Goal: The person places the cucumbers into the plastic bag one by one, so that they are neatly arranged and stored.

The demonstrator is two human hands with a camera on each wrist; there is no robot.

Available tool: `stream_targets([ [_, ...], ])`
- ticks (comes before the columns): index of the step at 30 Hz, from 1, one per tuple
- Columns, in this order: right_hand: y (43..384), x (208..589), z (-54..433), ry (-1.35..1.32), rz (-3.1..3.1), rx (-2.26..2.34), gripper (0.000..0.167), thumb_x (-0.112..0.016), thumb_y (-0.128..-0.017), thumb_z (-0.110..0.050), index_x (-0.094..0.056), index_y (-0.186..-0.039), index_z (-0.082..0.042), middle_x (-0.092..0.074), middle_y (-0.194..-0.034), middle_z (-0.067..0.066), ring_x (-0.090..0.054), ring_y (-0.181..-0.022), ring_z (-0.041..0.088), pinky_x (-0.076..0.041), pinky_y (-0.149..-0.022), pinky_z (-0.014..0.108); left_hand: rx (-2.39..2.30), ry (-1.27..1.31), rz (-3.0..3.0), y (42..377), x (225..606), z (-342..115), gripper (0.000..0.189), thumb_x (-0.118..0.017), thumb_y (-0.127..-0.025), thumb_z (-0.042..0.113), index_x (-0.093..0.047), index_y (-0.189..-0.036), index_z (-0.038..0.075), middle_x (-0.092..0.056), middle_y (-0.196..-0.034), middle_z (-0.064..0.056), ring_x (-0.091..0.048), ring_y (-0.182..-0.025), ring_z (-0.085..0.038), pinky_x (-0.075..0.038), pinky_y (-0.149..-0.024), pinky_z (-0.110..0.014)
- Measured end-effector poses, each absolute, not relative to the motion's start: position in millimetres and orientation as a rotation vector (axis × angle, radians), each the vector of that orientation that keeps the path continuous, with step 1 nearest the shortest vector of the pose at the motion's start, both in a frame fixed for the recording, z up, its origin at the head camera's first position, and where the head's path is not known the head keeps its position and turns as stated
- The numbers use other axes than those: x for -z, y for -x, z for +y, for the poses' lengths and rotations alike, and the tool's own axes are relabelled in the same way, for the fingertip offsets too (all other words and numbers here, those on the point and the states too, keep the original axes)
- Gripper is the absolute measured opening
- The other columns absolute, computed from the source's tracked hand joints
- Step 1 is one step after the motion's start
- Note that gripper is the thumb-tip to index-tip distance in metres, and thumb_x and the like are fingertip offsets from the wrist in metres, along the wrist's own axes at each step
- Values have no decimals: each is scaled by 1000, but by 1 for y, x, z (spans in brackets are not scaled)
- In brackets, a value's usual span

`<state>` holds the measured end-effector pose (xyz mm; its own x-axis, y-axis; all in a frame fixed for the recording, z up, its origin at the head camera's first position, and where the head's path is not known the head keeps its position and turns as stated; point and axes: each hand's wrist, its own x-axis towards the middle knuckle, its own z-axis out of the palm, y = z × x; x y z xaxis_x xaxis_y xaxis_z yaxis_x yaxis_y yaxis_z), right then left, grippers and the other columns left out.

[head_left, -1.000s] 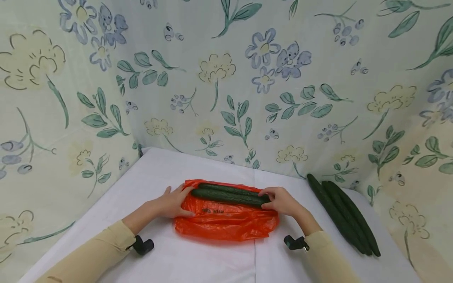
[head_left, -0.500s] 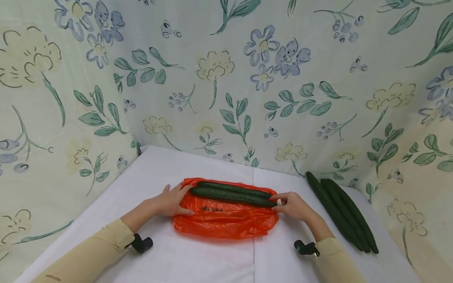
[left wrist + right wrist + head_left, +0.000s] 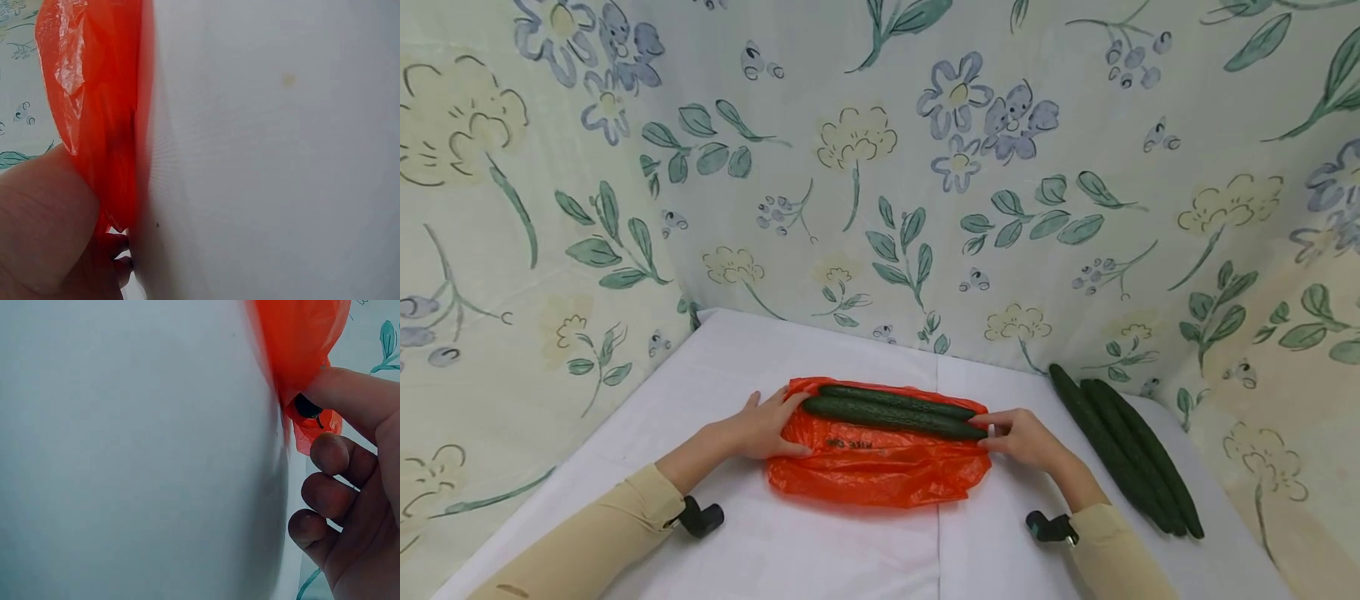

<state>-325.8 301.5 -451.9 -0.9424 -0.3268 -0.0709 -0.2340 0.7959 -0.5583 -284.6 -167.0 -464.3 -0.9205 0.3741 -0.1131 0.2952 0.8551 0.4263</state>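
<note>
Two cucumbers [image 3: 887, 415] run left to right on red plastic [image 3: 880, 482], left fingers [image 3: 793, 403] spread against it, right fingers [image 3: 997, 417] bent, grip unclear.

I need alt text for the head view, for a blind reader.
A person's left hand rests on one end of a red bag bearing two cucumbers, the right hand at the other. Three more cucumbers lie at right on white cloth; floral fabric hangs behind.
</note>
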Motion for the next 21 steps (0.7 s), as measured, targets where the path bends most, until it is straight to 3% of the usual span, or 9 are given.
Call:
stream_targets([
  [7, 329, 453, 295, 465, 2815, 794, 35, -81, -86, -19, -75, -120, -21, -55, -73, 3, -52, -74, 18, -44, -56, 25, -615, -516, 2832, 284, 461, -167, 104, -75, -79, 63, -28, -158, 14, -29, -163, -18, -25, -151, -39, -4, -118, -72],
  [15, 334, 449, 289, 438, 2871, 607, 25, -83, -83, -32, -77, -103, -18, -61, -79, 0, -55, -80, 17, -50, -65, 28, -601, -520, 2837, 284, 463, -168, 103, -74, -80, 63, -28, -159, 14, -30, -163, -17, -24, -152, -39, -5, -119, -71],
  [21, 334, 454, 292, 420, 2903, 562, 32, -84, -81, -43, -76, -98, -18, -65, -83, -3, -57, -82, 16, -56, -75, 31, -583, -502, 2849, 284, 463, -166, 104, -74, -80, 65, -28, -158, 14, -30, -162, -18, -27, -151, -38, -6, -119, -71],
])
